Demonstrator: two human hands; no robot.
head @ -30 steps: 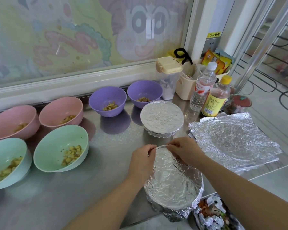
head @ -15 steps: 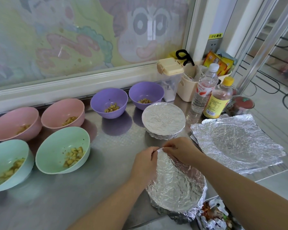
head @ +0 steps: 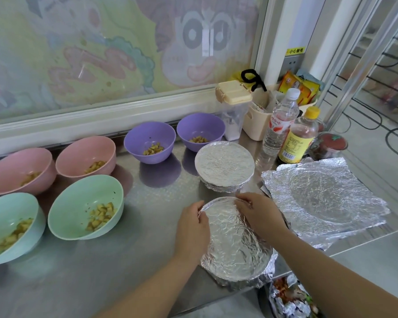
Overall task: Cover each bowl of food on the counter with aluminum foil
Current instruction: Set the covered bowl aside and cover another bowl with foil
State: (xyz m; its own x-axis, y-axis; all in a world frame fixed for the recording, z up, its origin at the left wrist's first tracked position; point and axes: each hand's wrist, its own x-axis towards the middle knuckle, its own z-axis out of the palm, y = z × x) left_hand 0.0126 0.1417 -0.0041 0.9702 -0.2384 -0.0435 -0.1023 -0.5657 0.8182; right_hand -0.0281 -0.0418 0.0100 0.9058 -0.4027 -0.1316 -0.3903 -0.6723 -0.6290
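A: Both hands are down on the foil-wrapped bowl (head: 237,246), lower centre of the frame, at the front edge of the counter (head: 147,203). The left hand (head: 192,223) grips the rim at its upper left, fingers curled down the side

B: And the right hand (head: 261,213) pinches the foil at the top of the rim, upper right. There's a short arc of rim between them, so they're close but not touching

A: So the bowl lies below both hands in the picture, toward the bottom edge. It's round, with no long axis to line up, just a rim to follow

B: Look lower right, where the foil skirt flares out loose. I'd say that side is left to press, and the right hand is the nearer one to run down that curve

A: Agreed, the left looks placed to steady it. And the rest of the job?

B: One finished bowl (head: 224,162) sits just above the hands, foil snug. Six are open with food showing: the near green bowl (head: 85,207) centre left, a second green bowl (head: 9,226) at the left edge, then the pink bowls (head: 85,154) and purple bowls (head: 149,141) behind

A: All six lie left of the hands, so the left hand is nearer them. The foil sheets (head: 326,198) lie at right, nearer the right hand
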